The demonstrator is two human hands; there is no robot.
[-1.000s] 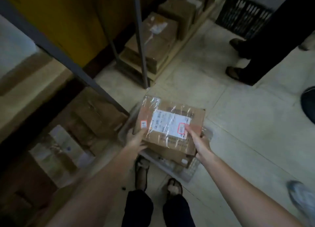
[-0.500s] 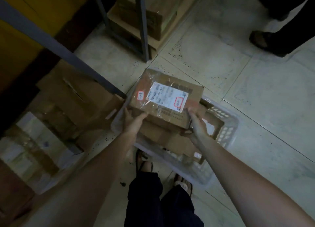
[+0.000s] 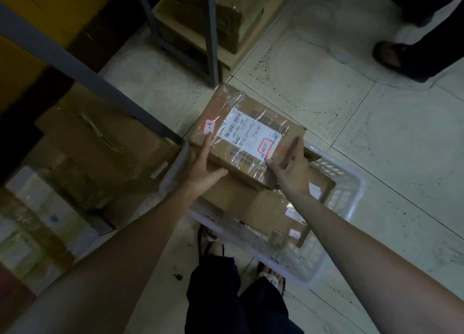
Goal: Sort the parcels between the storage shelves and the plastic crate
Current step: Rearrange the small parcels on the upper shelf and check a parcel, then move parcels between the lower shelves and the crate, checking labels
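left hand, right hand touch parcel (barcode label, red-boxed stickers)

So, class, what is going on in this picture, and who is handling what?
A person stands over a white plastic crate on the tiled floor, beside storage shelves stacked with cardboard boxes. Their left hand and right hand, fingers fairly straight, press the sides of a taped, labelled parcel at the crate's far end. More cartons already lie in the crate. Another person's feet show at top right.
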